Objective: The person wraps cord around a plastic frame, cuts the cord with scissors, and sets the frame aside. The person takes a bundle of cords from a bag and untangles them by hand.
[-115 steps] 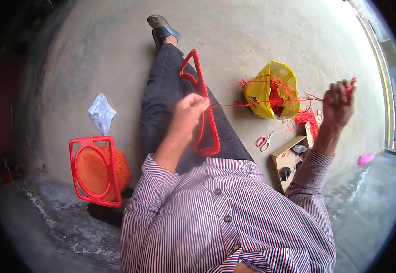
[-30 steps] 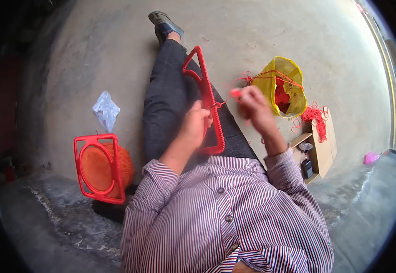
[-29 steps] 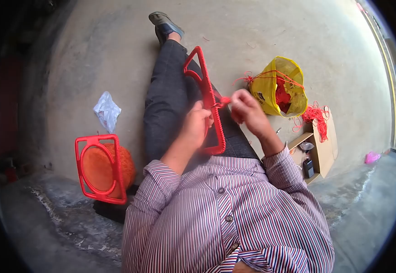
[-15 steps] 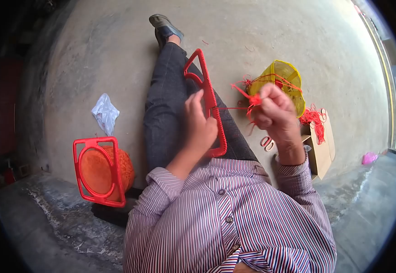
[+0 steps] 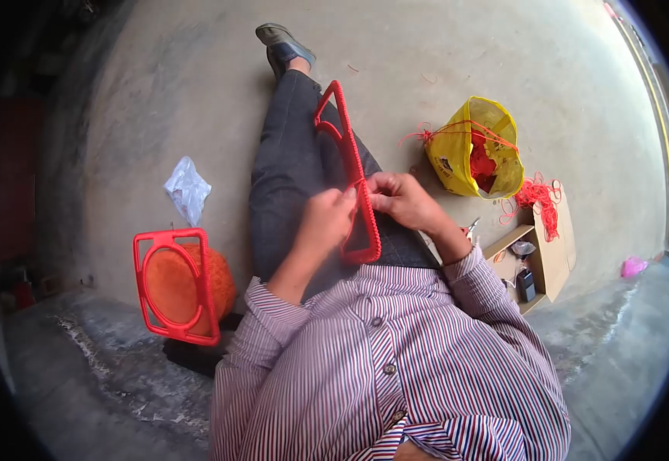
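Note:
A red plastic frame (image 5: 359, 183), with red cord wrapped along its edge, stands tilted over my lap between my two hands. My left hand (image 5: 325, 224) is closed on the frame's left side, thumb and fingers near its middle bar. From the other side, my right hand (image 5: 410, 203) presses bent fingertips together at the wrapped edge. Whatever those fingertips pinch is too small or hidden to make out. No loose cord shows between the hands.
On the floor at right stand a yellow bag (image 5: 449, 157) with red material inside, a red cord heap (image 5: 538, 201) and an open cardboard box (image 5: 561, 261). At left are a second red frame (image 5: 215, 296) against an orange round stool (image 5: 169, 288) and a plastic bag (image 5: 187, 190).
My right hand has come down and left to the frame's edge; the red cord bundle it held out is out of sight. My left hand has closed at the frame.

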